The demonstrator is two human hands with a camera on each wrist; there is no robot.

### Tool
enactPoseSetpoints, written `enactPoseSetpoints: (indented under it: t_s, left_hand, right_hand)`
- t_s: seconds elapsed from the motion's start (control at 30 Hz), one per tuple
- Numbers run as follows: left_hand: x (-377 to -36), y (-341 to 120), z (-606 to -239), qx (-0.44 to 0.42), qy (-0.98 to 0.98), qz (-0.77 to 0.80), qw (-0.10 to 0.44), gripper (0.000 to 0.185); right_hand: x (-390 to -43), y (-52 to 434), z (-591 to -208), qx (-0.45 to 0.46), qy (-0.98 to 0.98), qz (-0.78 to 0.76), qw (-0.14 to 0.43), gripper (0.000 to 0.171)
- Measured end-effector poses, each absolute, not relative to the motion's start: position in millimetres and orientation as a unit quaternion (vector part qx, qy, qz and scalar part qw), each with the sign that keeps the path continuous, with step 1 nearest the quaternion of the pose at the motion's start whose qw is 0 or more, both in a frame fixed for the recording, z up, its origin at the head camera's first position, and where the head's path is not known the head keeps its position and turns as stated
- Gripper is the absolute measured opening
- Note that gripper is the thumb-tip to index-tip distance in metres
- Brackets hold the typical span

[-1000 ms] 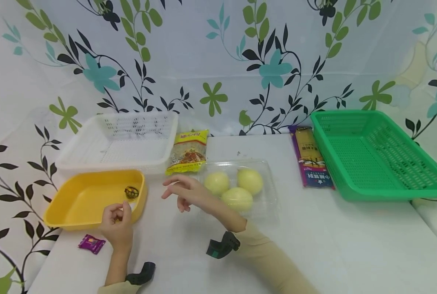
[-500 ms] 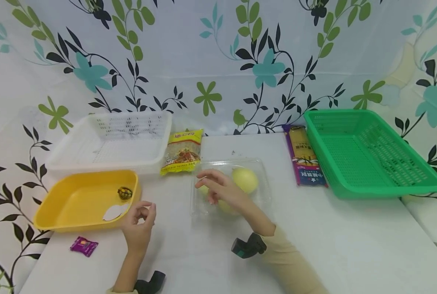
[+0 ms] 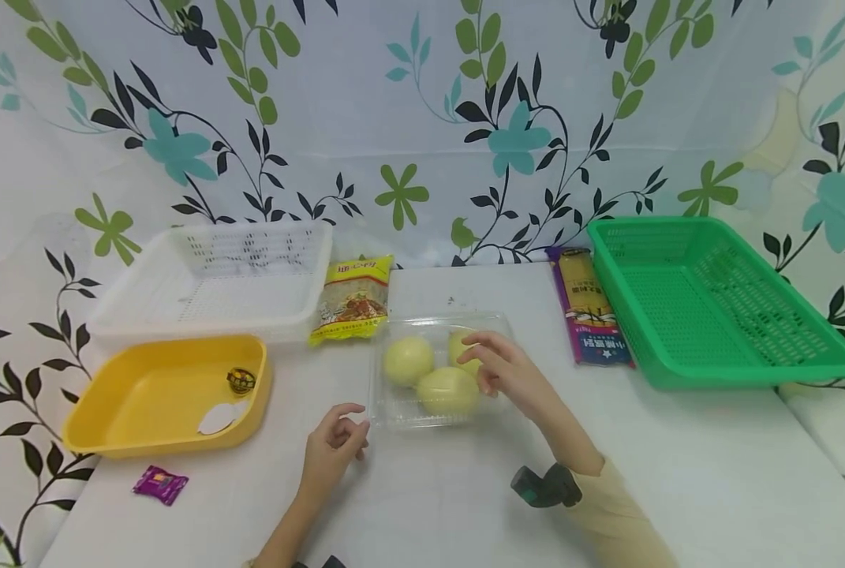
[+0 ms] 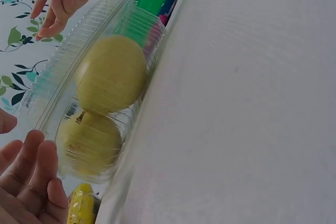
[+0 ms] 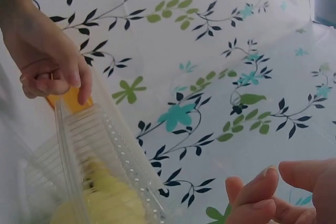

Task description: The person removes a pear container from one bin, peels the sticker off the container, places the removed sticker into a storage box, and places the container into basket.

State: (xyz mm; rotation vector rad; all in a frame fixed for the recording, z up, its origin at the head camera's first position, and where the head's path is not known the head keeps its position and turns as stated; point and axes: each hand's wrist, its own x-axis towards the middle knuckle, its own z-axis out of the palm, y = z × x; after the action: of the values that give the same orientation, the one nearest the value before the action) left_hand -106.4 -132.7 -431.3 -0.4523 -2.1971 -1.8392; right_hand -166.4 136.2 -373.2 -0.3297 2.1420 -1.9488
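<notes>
My left hand (image 3: 333,447) and right hand (image 3: 510,371) flanked the clear fruit box (image 3: 442,371), fingers relaxed, gripping nothing.

The scene is lit brightly and evenly by soft, diffuse light; only faint shadows are cast on the white table (image 3: 678,473). Straight lines are bowed toward the edges of the head view by a wide lens. A pale haze is laid over the left wrist view, and glare is thrown off the ribbed clear plastic box (image 4: 100,30). In the right wrist view, the fingertips (image 5: 262,192) at the lower edge are rendered soft.
</notes>
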Motion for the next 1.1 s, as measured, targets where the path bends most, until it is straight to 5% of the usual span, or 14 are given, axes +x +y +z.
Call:
enactPoseSetpoints:
  t_s: [0.3, 0.43, 0.8, 1.1]
  left_hand:
    - [-107, -129, -433, -0.14, -0.778, -0.605, 0.099, 0.024]
    - [-101, -128, -435, -0.138, -0.783, -0.6, 0.091, 0.025]
    - [-116, -131, -450, -0.071, -0.737, -0.673, 0.001, 0.032]
    - [-144, -144, -449, -0.107, -0.743, -0.634, -0.184, 0.021]
  right_hand:
    - [-166, 163, -389, -0.115, 0.727, -0.677, -0.008, 0.031]
    - [-165, 178, -397, -0.088, 0.759, -0.645, -0.02, 0.025]
    - [-185, 213, -408, -0.051, 0.836, -0.533, 0.12, 0.03]
    - [-176, 225, -410, -0.075, 0.862, -0.43, 0.257, 0.051]
